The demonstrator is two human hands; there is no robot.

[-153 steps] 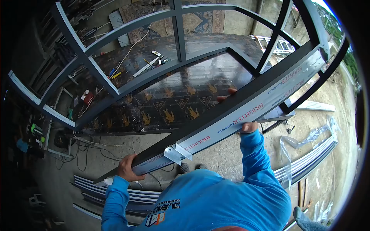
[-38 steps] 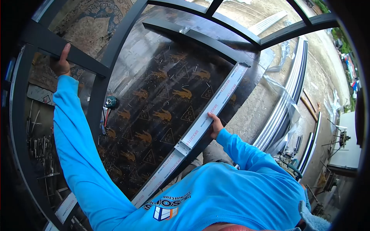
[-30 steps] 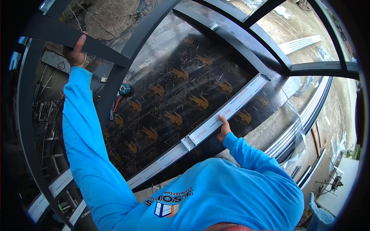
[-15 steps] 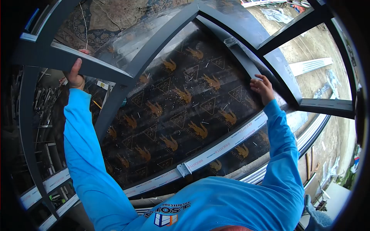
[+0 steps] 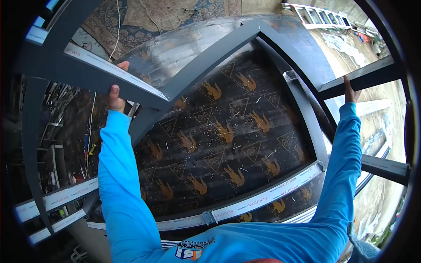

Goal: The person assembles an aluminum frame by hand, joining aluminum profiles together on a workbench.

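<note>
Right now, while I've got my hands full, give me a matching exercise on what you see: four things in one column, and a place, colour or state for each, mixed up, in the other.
Column one
1. Left hand
2. Work surface
3. Ladder
4. Right sleeve

Column two
A. At the top right of the view
B. Bright blue
C. Wrapped around a dark bar
D. Black with gold prints

Right pairs: 1-C, 2-D, 3-A, 4-B
</note>
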